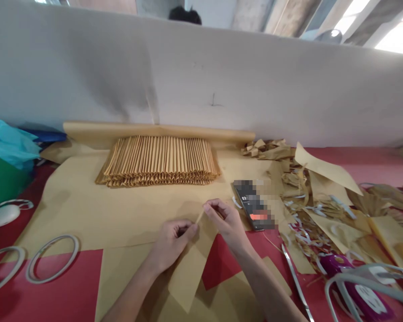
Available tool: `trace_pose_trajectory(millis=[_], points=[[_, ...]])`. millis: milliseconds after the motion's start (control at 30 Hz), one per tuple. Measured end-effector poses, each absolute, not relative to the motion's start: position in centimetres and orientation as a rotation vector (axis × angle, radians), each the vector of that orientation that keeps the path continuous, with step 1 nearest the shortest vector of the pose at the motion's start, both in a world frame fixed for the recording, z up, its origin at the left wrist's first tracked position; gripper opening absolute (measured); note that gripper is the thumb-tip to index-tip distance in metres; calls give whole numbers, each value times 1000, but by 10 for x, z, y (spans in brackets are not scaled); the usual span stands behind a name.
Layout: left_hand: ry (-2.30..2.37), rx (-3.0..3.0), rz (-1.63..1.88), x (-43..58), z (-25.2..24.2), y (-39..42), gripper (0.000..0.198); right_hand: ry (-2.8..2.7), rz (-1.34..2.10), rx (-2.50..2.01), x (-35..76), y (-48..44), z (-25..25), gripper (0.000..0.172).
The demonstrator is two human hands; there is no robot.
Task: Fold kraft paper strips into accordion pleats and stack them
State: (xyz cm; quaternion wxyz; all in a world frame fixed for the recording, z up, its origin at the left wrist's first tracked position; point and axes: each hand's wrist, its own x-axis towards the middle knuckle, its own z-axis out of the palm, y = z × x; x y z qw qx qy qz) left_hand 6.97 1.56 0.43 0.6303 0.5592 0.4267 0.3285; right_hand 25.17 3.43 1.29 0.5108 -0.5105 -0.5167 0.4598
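Observation:
My left hand (173, 243) and my right hand (223, 219) both pinch the top edge of a brown paper strip (191, 268) that hangs down toward me over the red table (70, 286). The fingers of both hands are closed on a narrow fold at the strip's upper end. Behind the hands a large brown paper sheet (97, 210) lies flat, and on it sits a stack of accordion-pleated brown paper (157, 161).
A roll of brown paper (154, 130) lies against the white partition. A phone (253, 205) lies right of my hands, beside a heap of paper scraps (309, 201). Scissors (356, 286) lie at lower right, tape rings (52, 257) at lower left, blue and green paper (6, 156) at far left.

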Motion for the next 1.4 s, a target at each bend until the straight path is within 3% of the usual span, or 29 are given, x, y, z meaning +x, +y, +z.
trace_pose_trajectory(millis=[233, 767, 1400], points=[[1010, 1315, 896, 72, 5, 17, 43, -846, 1532, -1088, 236, 22, 18, 41], [1103, 1395, 1015, 81, -5, 27, 35, -741, 1416, -974, 217, 24, -6, 30], [1045, 1291, 1005, 82, -9, 31, 33, -709, 1262, -1094, 234, 41, -10, 33]])
